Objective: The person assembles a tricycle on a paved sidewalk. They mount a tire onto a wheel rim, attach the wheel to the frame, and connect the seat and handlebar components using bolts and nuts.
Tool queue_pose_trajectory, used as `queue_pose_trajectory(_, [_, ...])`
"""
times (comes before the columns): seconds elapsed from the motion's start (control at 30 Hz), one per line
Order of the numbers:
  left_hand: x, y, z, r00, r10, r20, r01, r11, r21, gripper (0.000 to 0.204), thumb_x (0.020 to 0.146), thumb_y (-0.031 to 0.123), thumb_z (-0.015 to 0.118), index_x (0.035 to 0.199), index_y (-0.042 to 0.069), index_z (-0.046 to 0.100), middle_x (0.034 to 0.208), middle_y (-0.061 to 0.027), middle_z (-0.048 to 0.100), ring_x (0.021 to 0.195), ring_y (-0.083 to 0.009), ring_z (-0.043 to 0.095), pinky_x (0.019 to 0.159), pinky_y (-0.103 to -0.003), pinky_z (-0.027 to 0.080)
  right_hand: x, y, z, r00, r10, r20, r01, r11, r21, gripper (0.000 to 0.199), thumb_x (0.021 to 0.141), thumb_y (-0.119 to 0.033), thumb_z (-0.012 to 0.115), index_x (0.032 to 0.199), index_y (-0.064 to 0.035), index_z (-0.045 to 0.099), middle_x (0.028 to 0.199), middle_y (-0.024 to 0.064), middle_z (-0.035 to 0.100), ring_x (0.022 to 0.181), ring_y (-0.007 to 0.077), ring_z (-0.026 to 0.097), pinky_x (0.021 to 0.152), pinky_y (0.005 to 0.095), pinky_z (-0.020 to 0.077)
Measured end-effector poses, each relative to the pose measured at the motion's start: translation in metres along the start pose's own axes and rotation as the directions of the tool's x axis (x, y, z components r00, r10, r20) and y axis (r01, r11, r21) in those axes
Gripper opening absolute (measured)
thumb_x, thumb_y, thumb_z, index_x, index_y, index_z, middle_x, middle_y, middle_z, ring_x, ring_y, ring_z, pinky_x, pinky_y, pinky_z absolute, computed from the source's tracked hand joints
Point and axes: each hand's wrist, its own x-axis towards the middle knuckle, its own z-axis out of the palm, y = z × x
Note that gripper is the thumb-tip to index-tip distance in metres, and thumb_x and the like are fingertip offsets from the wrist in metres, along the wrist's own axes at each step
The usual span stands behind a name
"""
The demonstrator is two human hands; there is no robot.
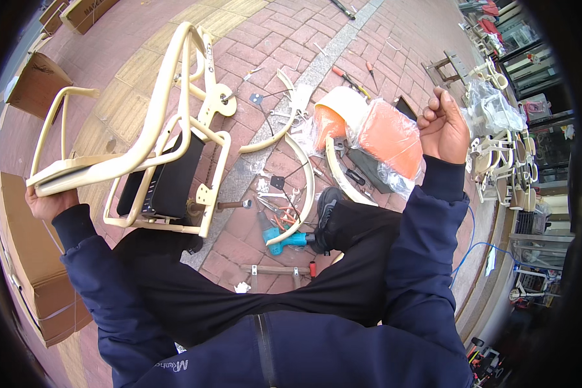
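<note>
In the head view, read as a clock face, the cream frame (147,134) stood tilted at ten o'clock, a black box (180,173) set inside its tubes. The left hand (50,204) was at nine, closed under the frame's end, its fingers partly hidden there. The right hand (445,132) was up at two, fingers loosely curled, with nothing visible in its grasp; just beside it lay an orange part (389,139) in clear plastic.

Between the hands the brick paving was crowded. Curved cream strips (309,173) lay near the centre, and a teal power tool (288,242) sat at six, close to a black shoe (326,218), with pliers (277,208) just above it. A screwdriver (371,72) lay at one o'clock. A tall cardboard box (29,239) stood between eight and nine, near the left sleeve. A blue cord (477,244) ran between three and four.
</note>
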Motion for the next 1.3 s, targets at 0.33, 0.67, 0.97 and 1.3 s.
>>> queue_pose_trajectory(0.33, [0.0, 0.001, 0.005, 0.983, 0.136, -0.126, -0.108, 0.973, 0.204, 0.029, 0.091, 0.019, 0.046, 0.089, -0.005, 0.064, 0.087, -0.0232, 0.068, 0.078, -0.0396, 0.068, 0.078, -0.057, 0.058, -0.088, 0.107, -0.174, 0.762, 0.367, -0.533, -0.543, 0.811, -0.218, 0.018, 0.096, -0.022, 0.056, 0.101, -0.0046, 0.06, 0.074, -0.0004, 0.06, 0.057, 0.0083, 0.056, 0.048, 0.0222, 0.0461])
queue_pose_trajectory(0.67, [-0.023, 0.018, 0.024, 0.994, -0.103, 0.039, 0.087, 0.955, 0.285, 0.025, 0.086, 0.022, 0.047, 0.065, 0.012, 0.039, 0.067, -0.0045, 0.04, 0.07, -0.0165, 0.042, 0.094, -0.035, 0.04, 0.006, 0.247, -0.153, 0.821, 0.558, 0.119, 0.191, -0.072, -0.979, 0.03, 0.085, -0.025, 0.064, 0.1, 0.0012, 0.066, 0.083, 0.0192, 0.068, 0.084, 0.0355, 0.068, 0.074, 0.0447, 0.0532])
queue_pose_trajectory(0.97, [-0.02, 0.075, 0.008, 0.838, -0.531, -0.128, 0.446, 0.801, -0.4, 0.017, 0.088, 0.011, 0.052, 0.1, 0.004, 0.041, 0.082, 0.0012, 0.03, 0.075, -0.0111, 0.032, 0.08, -0.021, 0.033, 0.073, 0.408, -0.121, 0.682, 0.647, 0.34, 0.638, -0.299, -0.71, 0.021, 0.09, -0.015, 0.049, 0.106, -0.0076, 0.061, 0.115, 0.016, 0.061, 0.101, 0.0355, 0.064, 0.078, 0.0441, 0.054])
queue_pose_trajectory(1.3, [-0.018, 0.123, -0.034, 0.722, -0.581, -0.375, 0.368, 0.782, -0.503, 0.029, 0.101, 0.021, 0.04, 0.123, 0.001, 0.042, 0.094, 0.001, 0.038, 0.088, -0.0087, 0.042, 0.073, -0.014, 0.034, 0.139, 0.288, -0.143, 0.933, 0.308, 0.188, 0.152, 0.137, -0.979, 0.015, 0.083, -0.013, 0.064, 0.089, 0.0007, 0.06, 0.082, 0.0245, 0.063, 0.081, 0.0414, 0.062, 0.072, 0.043, 0.0492])
